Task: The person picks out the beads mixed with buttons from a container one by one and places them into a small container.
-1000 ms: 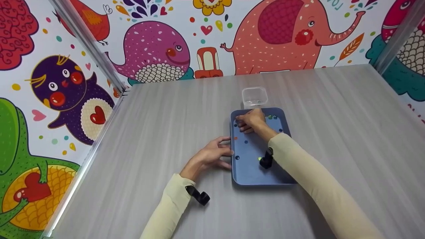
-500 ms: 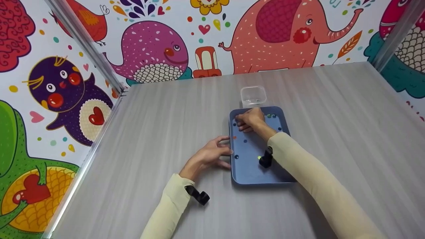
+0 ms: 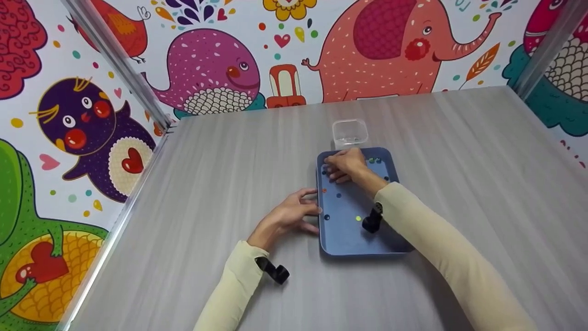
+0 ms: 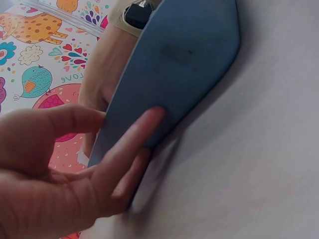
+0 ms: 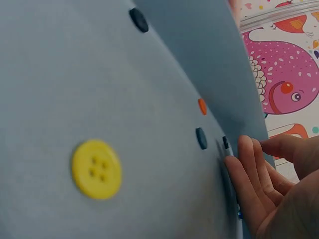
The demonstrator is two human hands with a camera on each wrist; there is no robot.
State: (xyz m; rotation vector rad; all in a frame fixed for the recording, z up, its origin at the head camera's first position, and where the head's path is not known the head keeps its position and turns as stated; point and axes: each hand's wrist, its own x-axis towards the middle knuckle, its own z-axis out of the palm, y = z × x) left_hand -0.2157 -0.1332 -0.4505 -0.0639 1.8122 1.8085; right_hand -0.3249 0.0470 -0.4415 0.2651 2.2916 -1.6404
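A blue tray [image 3: 344, 243] lies on the table with several small buttons scattered inside. My left hand [image 3: 291, 212] rests its extended fingers against the tray's left wall, also plain in the left wrist view. My right hand [image 3: 347, 164] reaches into the far left corner, fingers down at the floor and wall. Its thumb is near the fingertips; I cannot tell if a button is between them. In the right wrist view, a yellow four-hole button [image 5: 96, 169] is closest. Beyond it are an orange button [image 5: 202, 106], a blue button [image 5: 201, 138] and a dark button [image 5: 138, 20].
A clear plastic container [image 3: 350, 131] stands right behind the tray, with small bits at its bottom. Two green buttons [image 3: 375, 160] sit near the tray's far right corner. Walls with cartoon animals border the grey table [image 3: 220, 174] at the back and sides.
The right forearm and wrist have shifted slightly right, uncovering more of the yellow button, while the right fingers stay in the corner. The left hand keeps its place at the tray.
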